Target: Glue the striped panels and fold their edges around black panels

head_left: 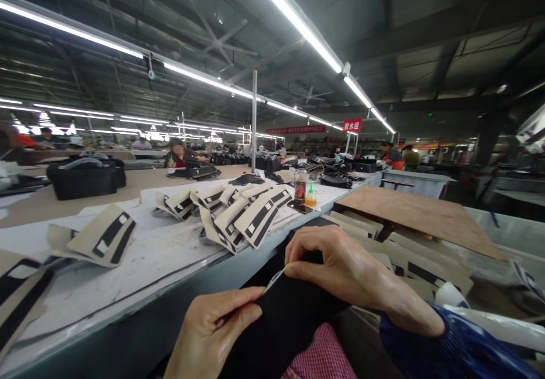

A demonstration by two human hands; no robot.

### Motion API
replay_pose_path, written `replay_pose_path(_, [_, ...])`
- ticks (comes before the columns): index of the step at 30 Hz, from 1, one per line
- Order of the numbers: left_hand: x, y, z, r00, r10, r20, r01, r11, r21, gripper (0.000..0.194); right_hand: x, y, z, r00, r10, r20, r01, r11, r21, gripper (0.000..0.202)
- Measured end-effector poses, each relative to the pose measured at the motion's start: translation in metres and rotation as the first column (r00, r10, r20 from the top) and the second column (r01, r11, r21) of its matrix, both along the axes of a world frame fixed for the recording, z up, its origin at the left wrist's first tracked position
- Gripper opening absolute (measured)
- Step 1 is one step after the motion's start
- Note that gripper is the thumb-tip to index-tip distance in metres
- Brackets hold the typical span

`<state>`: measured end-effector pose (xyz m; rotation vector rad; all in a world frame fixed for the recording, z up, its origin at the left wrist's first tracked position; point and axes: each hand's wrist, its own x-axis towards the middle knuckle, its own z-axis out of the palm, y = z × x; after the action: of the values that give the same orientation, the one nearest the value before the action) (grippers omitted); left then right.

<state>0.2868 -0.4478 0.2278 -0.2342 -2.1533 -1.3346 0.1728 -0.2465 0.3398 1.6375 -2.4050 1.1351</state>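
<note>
Fingers (293, 265) of the right hand (340, 271) are pinching the pale edge of a black fabric piece (289, 316) in the lap; left hand (213, 328) is gripping it too (keep tension even), below the desk (140, 260).

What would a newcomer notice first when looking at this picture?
Nearest the camera, the left hand and right hand pinch a black fabric piece with a thin pale edge. Behind them, beige fabric panels with black stripes lie fanned on the long white worktable. Overhead, long bright tube lights run toward the back.
</note>
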Motion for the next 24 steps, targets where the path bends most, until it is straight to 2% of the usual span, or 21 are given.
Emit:
replay_pose_path(5, [-0.004,0.015,0.001,0.963,0.018,-0.267,-0.04,0.996,-0.079,0.045,0.0,-0.001,-0.001,0.995,0.041,0.092,-0.039,0.999,-0.025,0.016])
replay_pose_path(6, [-0.006,0.017,0.001,0.957,0.021,-0.29,-0.052,0.994,-0.1,0.044,0.0,-0.002,-0.003,0.993,0.051,0.103,-0.049,0.998,-0.025,0.016])
replay_pose_path(8, [-0.012,0.019,0.0,0.962,0.038,-0.27,-0.077,0.988,-0.135,0.032,0.001,-0.003,-0.007,0.995,0.061,0.083,-0.06,0.998,-0.006,0.016])
replay_pose_path(10, [-0.019,0.02,-0.004,0.982,0.067,-0.177,-0.097,0.981,-0.167,0.018,0.001,-0.006,-0.015,0.997,0.068,-0.036,-0.067,0.998,0.02,0.015])
replay_pose_path(12, [-0.026,0.021,-0.009,0.988,0.127,-0.088,-0.142,0.972,-0.189,0.021,0.002,-0.01,-0.026,0.955,0.052,-0.291,-0.043,0.998,0.039,0.013])
replay_pose_path(15, [-0.035,0.023,-0.022,0.974,0.22,-0.051,-0.226,0.954,-0.197,0.025,0.0,-0.018,-0.043,0.758,-0.027,-0.651,0.082,0.995,0.054,0.015])
replay_pose_path(16, [-0.038,0.023,-0.026,0.969,0.241,-0.057,-0.247,0.948,-0.198,0.025,-0.001,-0.02,-0.047,0.713,-0.039,-0.7,0.133,0.988,0.08,0.017])
replay_pose_path(18, [-0.04,0.022,-0.032,0.957,0.278,-0.08,-0.289,0.935,-0.204,0.026,-0.004,-0.018,-0.051,0.714,-0.012,-0.7,0.155,0.978,0.142,0.018])
replay_pose_path(19, [-0.039,0.02,-0.034,0.949,0.301,-0.094,-0.314,0.927,-0.205,0.025,-0.005,-0.015,-0.05,0.753,0.041,-0.657,0.097,0.98,0.173,0.016])
replay_pose_path(21, [-0.036,0.013,-0.035,0.93,0.347,-0.119,-0.365,0.91,-0.198,0.025,-0.006,-0.006,-0.045,0.831,0.214,-0.513,-0.151,0.975,0.161,0.019])
replay_pose_path(22, [-0.034,0.009,-0.035,0.923,0.365,-0.126,-0.383,0.903,-0.192,0.024,-0.007,-0.001,-0.043,0.853,0.283,-0.438,-0.266,0.959,0.103,0.026])
replay_pose_path(23, [-0.031,0.006,-0.034,0.917,0.379,-0.127,-0.397,0.899,-0.186,0.024,-0.007,0.004,-0.042,0.872,0.313,-0.376,-0.329,0.944,0.021,0.032])
replay_pose_path(24, [-0.028,0.003,-0.032,0.913,0.388,-0.129,-0.406,0.896,-0.181,0.023,-0.006,0.007,-0.042,0.897,0.288,-0.336,-0.331,0.941,-0.075,0.036])
